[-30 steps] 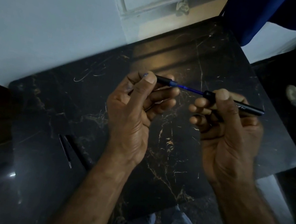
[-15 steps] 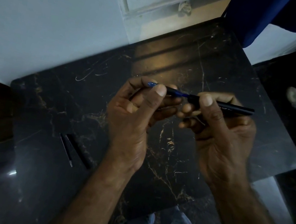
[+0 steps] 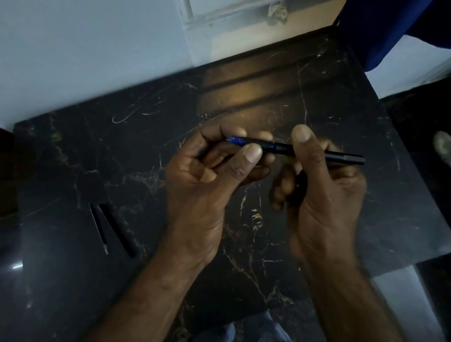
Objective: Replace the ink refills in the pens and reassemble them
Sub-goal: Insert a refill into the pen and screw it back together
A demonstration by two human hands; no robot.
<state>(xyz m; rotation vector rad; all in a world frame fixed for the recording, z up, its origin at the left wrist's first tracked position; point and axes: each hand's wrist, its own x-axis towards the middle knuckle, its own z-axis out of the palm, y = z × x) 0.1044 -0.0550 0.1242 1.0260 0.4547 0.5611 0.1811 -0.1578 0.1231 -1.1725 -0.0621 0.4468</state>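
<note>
Black pen (image 3: 338, 157), held level above the table (image 3: 359, 215), with its blue tip (image 3: 235, 140) pointing left. Left hand (image 3: 205, 179) pinches the front section between thumb and fingers; right hand (image 3: 324, 192) grips the barrel under the thumb, with a further dark part curled in its lower fingers. Two slim dark parts (image 3: 111, 229) lie on the table, well left of the hands.

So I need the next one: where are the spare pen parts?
The spare pen parts lie on the black marble table, lower left in the head view, left of the left hand.
</note>
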